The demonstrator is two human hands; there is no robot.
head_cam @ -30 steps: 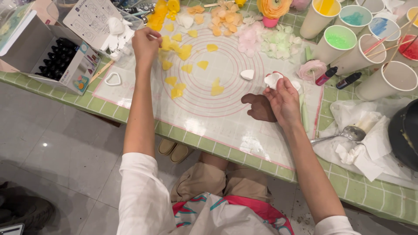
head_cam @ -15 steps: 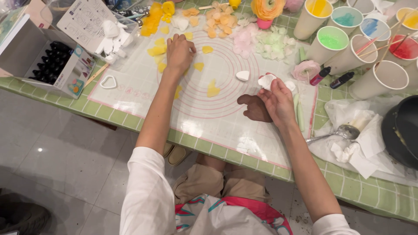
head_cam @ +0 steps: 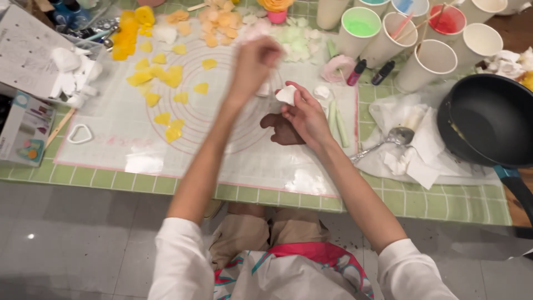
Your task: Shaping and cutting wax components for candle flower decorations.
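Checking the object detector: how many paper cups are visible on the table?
6, all along the top right edge: one plain cup cut off by the frame, a green-filled cup, a teal one, a blue one, a red one, an empty white cup. More may sit beyond.

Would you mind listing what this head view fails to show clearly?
- Left hand: motion-blurred, so whether it holds anything cannot be told.
- White piece in the right hand: partly covered by fingers.
- Pan: cut off by the right edge.
- Box: cut off at left.
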